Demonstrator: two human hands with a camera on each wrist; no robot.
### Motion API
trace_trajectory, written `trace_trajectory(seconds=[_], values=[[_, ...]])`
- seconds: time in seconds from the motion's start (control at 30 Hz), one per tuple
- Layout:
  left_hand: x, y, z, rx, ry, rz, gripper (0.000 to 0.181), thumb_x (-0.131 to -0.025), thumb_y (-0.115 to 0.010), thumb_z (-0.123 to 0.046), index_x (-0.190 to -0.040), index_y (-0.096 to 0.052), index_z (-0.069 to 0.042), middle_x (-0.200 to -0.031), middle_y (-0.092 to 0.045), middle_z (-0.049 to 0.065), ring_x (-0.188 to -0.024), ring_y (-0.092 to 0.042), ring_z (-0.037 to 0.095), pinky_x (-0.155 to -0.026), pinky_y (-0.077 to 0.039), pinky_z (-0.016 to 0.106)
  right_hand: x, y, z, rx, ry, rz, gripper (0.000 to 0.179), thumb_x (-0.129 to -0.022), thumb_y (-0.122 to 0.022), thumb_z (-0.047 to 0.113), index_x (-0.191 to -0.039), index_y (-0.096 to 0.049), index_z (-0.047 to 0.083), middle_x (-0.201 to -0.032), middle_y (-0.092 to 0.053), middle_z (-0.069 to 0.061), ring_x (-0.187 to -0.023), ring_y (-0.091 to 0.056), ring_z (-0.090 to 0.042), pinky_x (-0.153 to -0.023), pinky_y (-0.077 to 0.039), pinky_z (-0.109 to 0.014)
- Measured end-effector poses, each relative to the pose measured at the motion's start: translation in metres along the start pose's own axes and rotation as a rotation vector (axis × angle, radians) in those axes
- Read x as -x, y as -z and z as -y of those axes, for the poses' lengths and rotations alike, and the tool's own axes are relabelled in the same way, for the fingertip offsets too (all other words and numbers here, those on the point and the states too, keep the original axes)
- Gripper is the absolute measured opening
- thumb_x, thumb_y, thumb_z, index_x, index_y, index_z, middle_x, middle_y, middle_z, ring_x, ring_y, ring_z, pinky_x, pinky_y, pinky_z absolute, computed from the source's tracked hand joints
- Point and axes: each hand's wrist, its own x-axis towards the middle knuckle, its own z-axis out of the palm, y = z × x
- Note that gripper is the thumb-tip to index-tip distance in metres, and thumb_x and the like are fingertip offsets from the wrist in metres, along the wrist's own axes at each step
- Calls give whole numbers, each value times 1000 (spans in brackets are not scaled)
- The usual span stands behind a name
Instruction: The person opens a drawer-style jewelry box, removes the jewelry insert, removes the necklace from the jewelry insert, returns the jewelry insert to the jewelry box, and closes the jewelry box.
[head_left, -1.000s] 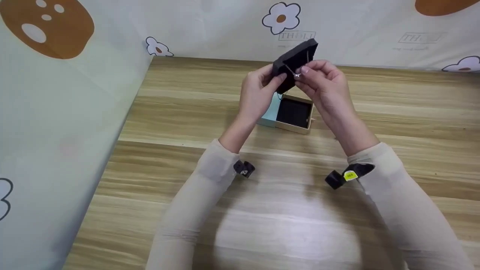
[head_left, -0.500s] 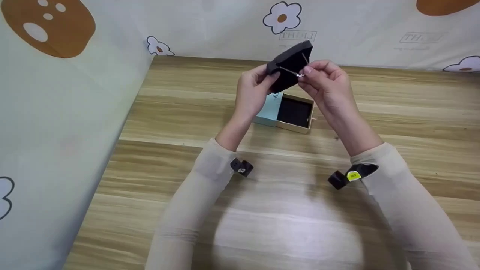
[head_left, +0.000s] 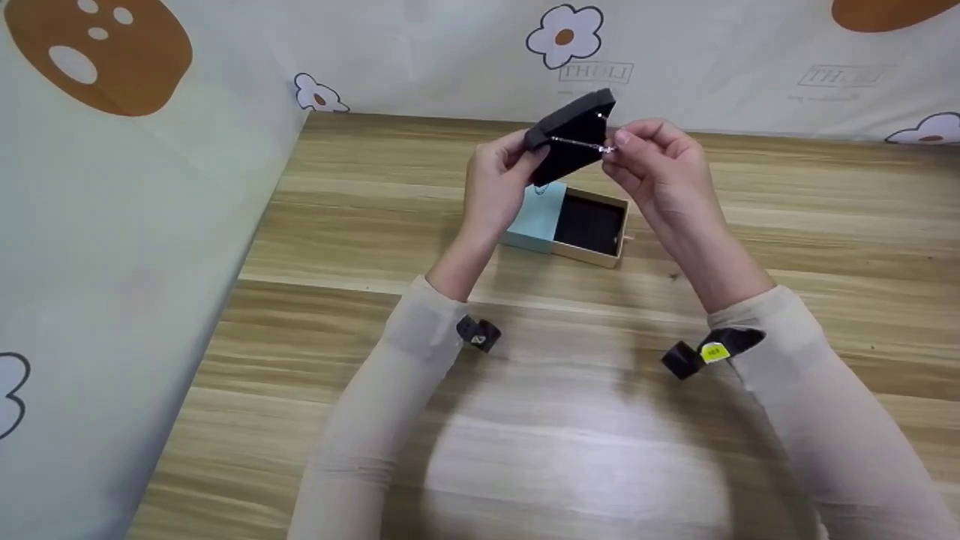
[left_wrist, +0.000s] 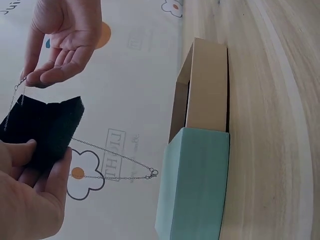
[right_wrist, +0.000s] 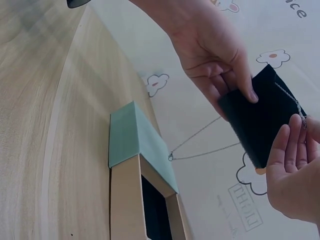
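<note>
My left hand (head_left: 496, 184) grips a black jewellery pad (head_left: 574, 154), thumb on its front face and fingers behind, raised above the table. A thin silver necklace (head_left: 574, 142) runs across the front of the pad. My right hand (head_left: 660, 169) pinches its small pendant (head_left: 607, 149) between thumb and fingertips, drawn out from the pad. Behind the pad, a loop of chain (left_wrist: 112, 151) hangs down to a clasp (left_wrist: 153, 173) in the left wrist view. Below stands a drawer box with a teal sleeve (head_left: 536, 217); its tan drawer (head_left: 589, 257), lined in black, is partly pulled out.
The wood-grain table (head_left: 337, 360) extends around the box on all sides. A pale curtain (head_left: 450, 60) printed with flowers borders it at the back and left. Wrist cameras (head_left: 480, 334) are strapped over both sleeves.
The pad has moved left and slightly down with my left hand. My right hand has shifted a little right with the pendant, and the chain now stretches farther off the pad.
</note>
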Motion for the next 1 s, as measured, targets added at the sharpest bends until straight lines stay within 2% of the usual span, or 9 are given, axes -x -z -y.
trace_trajectory(seconds=[0.13,0.37,0.6,0.8,1.0], values=[[-1,2,1,-100,-29,-8,21,-95,-65,-5,-114,-74,0,-112,-75,15,-100,-72,16,-87,-56,21,1,-1,1,1,4,-2,11,-91,-66,-4,-85,-65,4,-76,-71,-5,-69,-70,-14,-71,-60,-25],[0,4,3,-230,-59,-15,23,-97,-61,-4,-116,-74,-6,-119,-73,11,-108,-70,16,-91,-55,20,3,0,4,-99,-16,9,7,-89,-68,-7,-87,-63,-3,-77,-72,-12,-69,-71,-18,-69,-61,-27],[3,3,2,-301,-36,41,27,-99,-59,-6,-117,-76,-16,-122,-73,4,-99,-64,9,-80,-52,20,3,2,6,-36,-5,-2,8,-91,-66,-4,-86,-65,2,-77,-72,-8,-70,-71,-15,-72,-61,-25],[4,2,3,-417,-53,49,27,-99,-60,-8,-117,-76,-20,-121,-73,0,-94,-60,10,-80,-48,19,3,3,7,-58,-6,-5,6,-91,-66,-3,-87,-64,0,-79,-71,-9,-69,-70,-15,-73,-61,-25],[4,2,3,-450,-94,68,30,-98,-57,-4,-116,-76,-18,-119,-74,1,-95,-62,9,-82,-49,19,3,4,9,-111,-14,-10,6,-90,-68,-4,-86,-63,-2,-80,-71,-12,-69,-70,-18,-72,-61,-27]])
